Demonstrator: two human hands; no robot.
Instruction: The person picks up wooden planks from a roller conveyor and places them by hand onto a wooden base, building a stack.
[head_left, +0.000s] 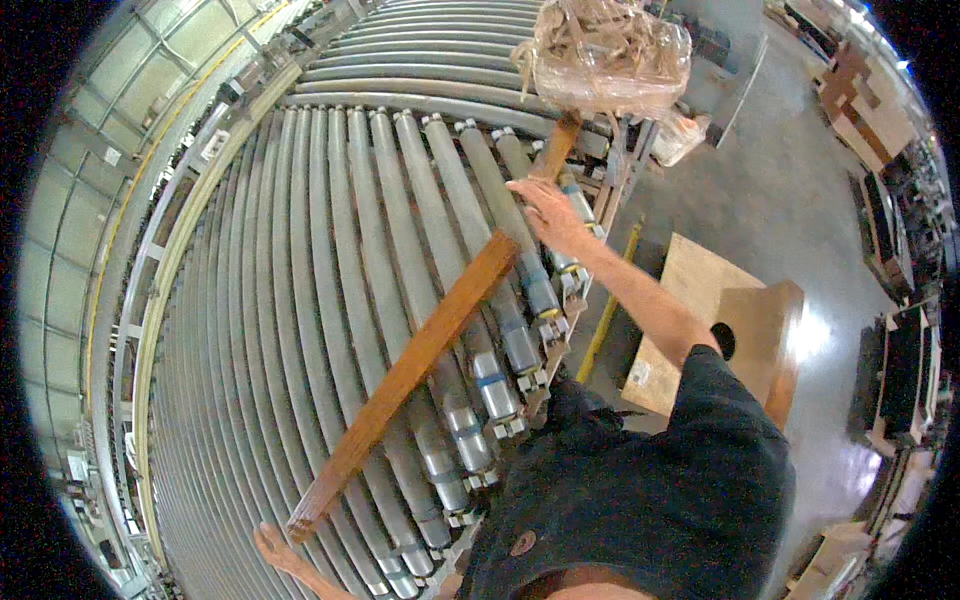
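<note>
A long brown wooden board (405, 385) lies slantwise across the grey conveyor rollers (340, 270). Just past its lower left end is my left hand (280, 555), fingers apart and holding nothing that I can see. My right hand (548, 212) is beyond the board's upper end, its fingers stretched out over the near end of a second wooden piece (560, 148). The hand covers that end, so whether it touches the wood is hard to see.
A clear plastic-wrapped bundle of tan strips (612, 60) sits at the far end of the conveyor. Right of my arm stand a light wooden panel (690, 290) and a brown box-like piece (765, 340) with a dark round hole. A yellow bar (612, 300) runs beside the roller ends.
</note>
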